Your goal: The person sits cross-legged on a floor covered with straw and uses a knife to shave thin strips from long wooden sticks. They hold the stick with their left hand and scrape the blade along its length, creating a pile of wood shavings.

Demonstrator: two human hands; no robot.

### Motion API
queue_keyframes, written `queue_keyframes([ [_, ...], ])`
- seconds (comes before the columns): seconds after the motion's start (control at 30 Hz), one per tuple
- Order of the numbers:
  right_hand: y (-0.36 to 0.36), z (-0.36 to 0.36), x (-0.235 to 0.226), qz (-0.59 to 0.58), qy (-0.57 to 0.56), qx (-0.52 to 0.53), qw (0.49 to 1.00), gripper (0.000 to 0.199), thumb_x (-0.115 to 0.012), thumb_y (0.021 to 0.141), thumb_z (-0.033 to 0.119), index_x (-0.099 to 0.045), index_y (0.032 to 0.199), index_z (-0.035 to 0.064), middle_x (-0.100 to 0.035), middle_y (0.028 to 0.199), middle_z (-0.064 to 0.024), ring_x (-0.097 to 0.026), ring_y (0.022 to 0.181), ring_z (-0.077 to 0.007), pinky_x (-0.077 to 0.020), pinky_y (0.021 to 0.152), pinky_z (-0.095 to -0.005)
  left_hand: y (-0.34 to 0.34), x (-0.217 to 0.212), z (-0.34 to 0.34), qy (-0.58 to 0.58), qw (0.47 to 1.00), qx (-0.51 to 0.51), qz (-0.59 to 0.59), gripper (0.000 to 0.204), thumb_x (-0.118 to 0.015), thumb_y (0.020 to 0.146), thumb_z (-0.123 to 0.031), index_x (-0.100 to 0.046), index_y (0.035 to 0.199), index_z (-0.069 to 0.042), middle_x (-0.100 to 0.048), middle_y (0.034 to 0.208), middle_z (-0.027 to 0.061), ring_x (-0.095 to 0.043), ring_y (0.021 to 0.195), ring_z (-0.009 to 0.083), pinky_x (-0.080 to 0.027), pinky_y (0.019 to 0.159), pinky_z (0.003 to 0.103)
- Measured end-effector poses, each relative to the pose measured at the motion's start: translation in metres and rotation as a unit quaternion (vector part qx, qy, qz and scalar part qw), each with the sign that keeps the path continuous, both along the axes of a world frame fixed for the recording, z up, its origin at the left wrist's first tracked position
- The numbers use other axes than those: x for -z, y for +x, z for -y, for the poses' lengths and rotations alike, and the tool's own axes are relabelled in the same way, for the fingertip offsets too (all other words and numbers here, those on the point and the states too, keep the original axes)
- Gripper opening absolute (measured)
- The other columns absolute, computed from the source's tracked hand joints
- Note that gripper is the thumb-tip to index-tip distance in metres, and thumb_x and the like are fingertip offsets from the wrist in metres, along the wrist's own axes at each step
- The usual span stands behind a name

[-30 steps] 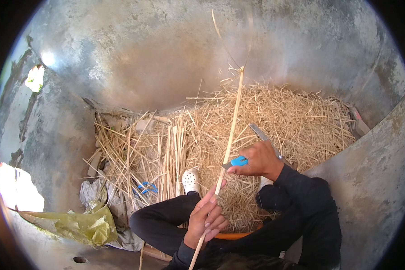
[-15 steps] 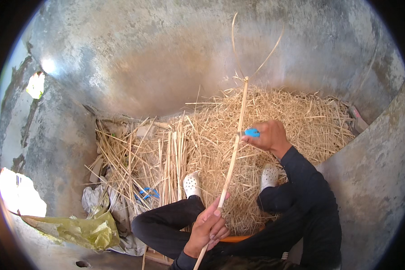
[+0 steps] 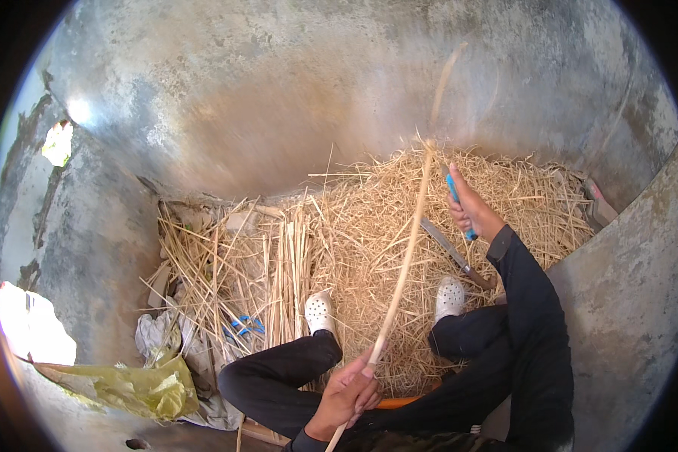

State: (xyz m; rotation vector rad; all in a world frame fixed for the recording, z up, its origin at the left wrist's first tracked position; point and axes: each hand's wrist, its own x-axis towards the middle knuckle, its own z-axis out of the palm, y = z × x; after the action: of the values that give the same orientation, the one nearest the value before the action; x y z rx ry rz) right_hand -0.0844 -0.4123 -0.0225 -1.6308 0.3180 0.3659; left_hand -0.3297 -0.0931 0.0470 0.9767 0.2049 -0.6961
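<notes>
My left hand (image 3: 348,395) is closed around the lower part of a long pale bamboo strip (image 3: 401,286). The strip slants up and away from me, bending slightly, and its far end is smeared by motion. My right hand (image 3: 471,205) grips a blue-handled knife (image 3: 452,187) just right of the strip's upper half. Only a little of its blade shows, pointing at the strip; I cannot tell if they touch. Below that hand, a second knife (image 3: 448,245) with a brown handle lies on the shavings.
A thick bed of shavings (image 3: 527,218) covers the floor. Several cut strips (image 3: 288,264) lie to the left, near blue scissors (image 3: 247,325) and a yellowish plastic sheet (image 3: 147,388). Concrete walls (image 3: 279,90) enclose me. My feet in white clogs (image 3: 319,310) rest on the shavings.
My right hand has moved up and away along the strip, turning the blue-handled knife. The strip's upper part has swung right, and the brown-handled knife has come into view.
</notes>
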Motion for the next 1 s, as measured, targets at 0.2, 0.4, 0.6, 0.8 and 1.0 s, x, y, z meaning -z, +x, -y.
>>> queue_keyframes([
  [0.2, -0.059, -0.07, 0.003, 0.363, -0.242, -0.123, 0.891, 0.078, -0.037, 0.085, 0.077, -0.052, 0.054, 0.007, -0.044, 0.043, -0.0054, -0.044, 0.037, -0.0215, -0.0386, 0.041, -0.0331, 0.024, -0.002, -0.01, 0.008, 0.997, -0.066, 0.038, 0.046, -0.04, 0.101, -0.013, -0.031, 0.145, -0.002, -0.03, 0.045, -0.0039, -0.026, 0.033, 0.006, -0.028, 0.04, 0.021],
  [0.4, -0.107, -0.107, -0.028, 0.434, -0.423, -0.211, 0.767, 0.072, -0.047, 0.078, 0.078, -0.065, 0.06, 0.0105, -0.053, 0.046, -0.0108, -0.059, 0.045, -0.0285, -0.046, 0.046, -0.0388, 0.027, -0.006, -0.009, 0.025, 0.996, -0.045, 0.071, 0.046, -0.041, 0.101, -0.015, -0.031, 0.144, -0.001, -0.03, 0.045, -0.004, -0.026, 0.033, 0.0057, -0.026, 0.038, 0.021],
  [0.6, -0.104, -0.112, -0.007, 0.443, -0.364, -0.157, 0.804, 0.074, -0.048, 0.076, 0.08, -0.067, 0.061, 0.0104, -0.053, 0.045, -0.0076, -0.059, 0.044, -0.0263, -0.0453, 0.043, -0.0378, 0.031, -0.009, -0.01, 0.05, 0.996, -0.035, 0.062, 0.046, -0.04, 0.102, -0.017, -0.031, 0.145, -0.002, -0.03, 0.047, -0.0039, -0.026, 0.034, 0.0067, -0.027, 0.039, 0.021],
  [0.8, -0.06, -0.088, -0.002, 0.413, -0.401, -0.128, 0.808, 0.071, -0.049, 0.08, 0.076, -0.067, 0.061, 0.0091, -0.053, 0.047, -0.0096, -0.057, 0.044, -0.0283, -0.0441, 0.044, -0.0392, 0.016, -0.007, -0.004, 0.047, 0.998, -0.041, 0.033, 0.048, -0.042, 0.102, -0.02, -0.031, 0.145, -0.001, -0.03, 0.045, -0.0035, -0.026, 0.032, 0.0074, -0.027, 0.038, 0.022],
  [1.0, -0.112, -0.116, -0.006, 0.392, -0.387, -0.14, 0.823, 0.07, -0.051, 0.079, 0.075, -0.062, 0.056, 0.0091, -0.05, 0.045, -0.0093, -0.056, 0.043, -0.027, -0.042, 0.041, -0.0391, 0.01, -0.017, -0.011, 0.005, 1.0, -0.024, 0.016, 0.046, -0.036, 0.103, -0.016, -0.029, 0.146, -0.002, -0.03, 0.045, -0.0038, -0.027, 0.032, 0.0068, -0.03, 0.041, 0.022],
])
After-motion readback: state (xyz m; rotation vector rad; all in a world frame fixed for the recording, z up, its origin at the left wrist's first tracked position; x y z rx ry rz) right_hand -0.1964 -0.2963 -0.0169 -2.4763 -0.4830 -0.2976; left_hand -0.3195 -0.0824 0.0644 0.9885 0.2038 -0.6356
